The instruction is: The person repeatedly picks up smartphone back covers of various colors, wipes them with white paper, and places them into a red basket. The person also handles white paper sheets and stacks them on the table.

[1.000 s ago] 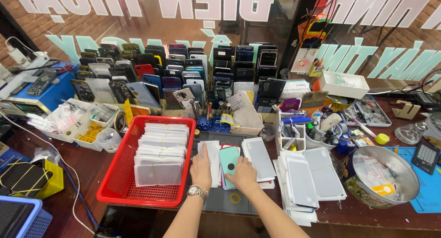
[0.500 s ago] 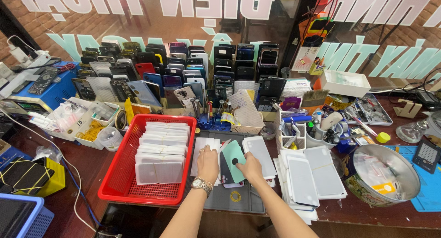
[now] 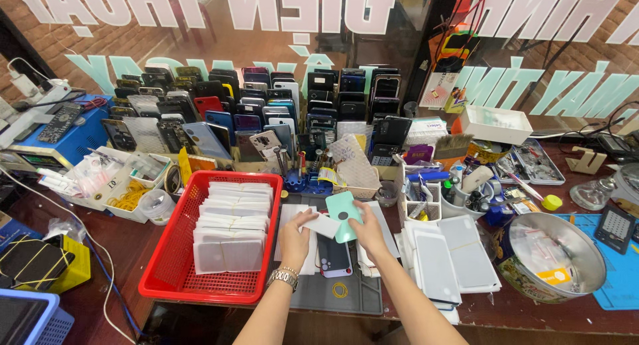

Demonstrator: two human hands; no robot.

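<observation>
A moment before, both hands lay flat on the pile in front of the person, with the green thing pressed down between them. Now the hands had come up off the pile and each held something.

The left hand [image 3: 296, 235] had its thumb and fingers pinched together on a small white packet [image 3: 323, 225]. A watch [image 3: 283, 278] sat on that wrist. The right hand [image 3: 370, 232] was just at three o'clock from the left one. Its fingers were closed on the edge of the green case [image 3: 344, 216], which was tipped up and touched the white packet.

With the green case lifted, a phone [image 3: 333, 260] now showed under it. The phone lay flat on the grey mat [image 3: 356, 298], at six o'clock from the green case and between the two wrists. It could not be seen in the earlier pictures. A yellow rubber band [image 3: 340, 291] lay on the mat at six o'clock from the phone.

The red basket [image 3: 166, 278] had not moved. It sat at nine o'clock from the hands, full of white packets. At three o'clock lay flat white stacks [image 3: 452, 258], and past them a round metal bowl [image 3: 586, 252]. At twelve o'clock stood rows of phones [image 3: 266, 105].
</observation>
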